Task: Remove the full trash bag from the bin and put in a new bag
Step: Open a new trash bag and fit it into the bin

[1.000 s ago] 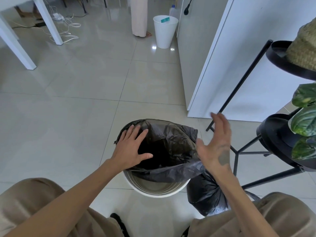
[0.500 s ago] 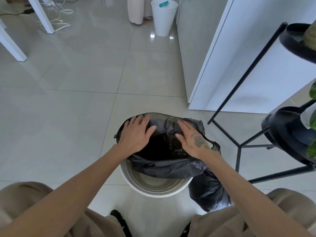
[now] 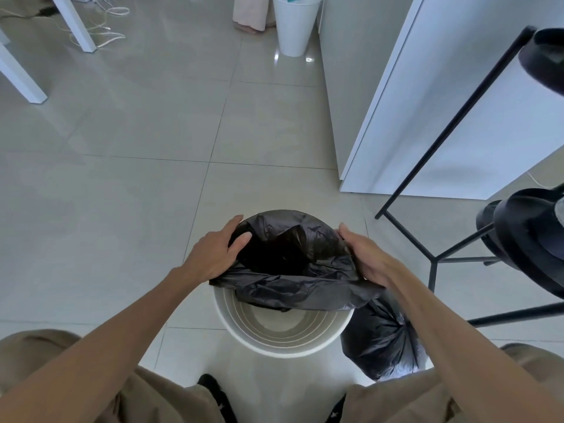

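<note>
Your left hand (image 3: 213, 254) grips the far-left edge of the new bag (image 3: 293, 288). Its fingers are curled over the outside of the black plastic and the thumb is pressed inside the bag's mouth. Your right hand (image 3: 366, 257) holds the opposite edge, fingers together and curved round the outside, with the thumb hidden in the fold. The bag's mouth is stretched open between your hands over the far half of the white bin (image 3: 283, 352), and its near edge sags across the middle of the opening. In front of that edge, the bin's ribbed inner wall and bottom show bare. The full trash bag (image 3: 381, 340), tied shut, sits on the floor just beside the bin's right side, under your right forearm. A second white bin (image 3: 293, 29) stands well apart on the far tiles, with something teal at its top.
</note>
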